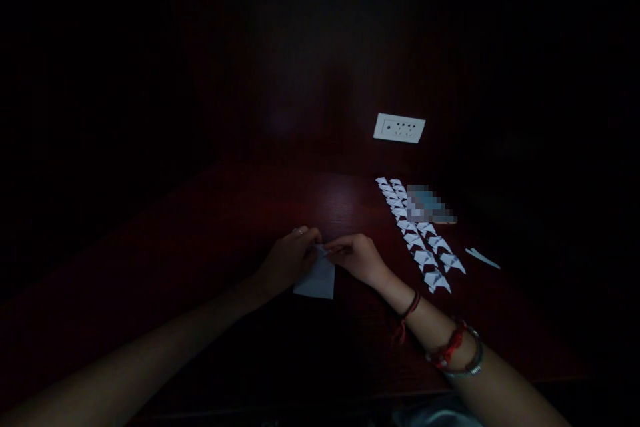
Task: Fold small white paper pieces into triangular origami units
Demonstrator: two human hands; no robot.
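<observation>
A white sheet of paper [319,280] lies between my hands above the dark red table, its far end gathered at my fingertips. My left hand [293,253], with a ring on one finger, is closed on the paper's upper left edge. From the other side, my right hand [359,257] pinches the far end near the right corner with thumb and forefinger. What the fingertips do to the fold is partly hidden and dim. Two rows of small folded white paper pieces [413,240] stand on the table to the right of my right hand.
The dark red tabletop [240,213] reaches back to a dark wall with a white power socket [399,128]. A pixelated, phone-like flat object [431,205] lies by the paper rows. Thin white strips [483,257] lie farther right. Red cords and a bangle [470,363] circle my right forearm.
</observation>
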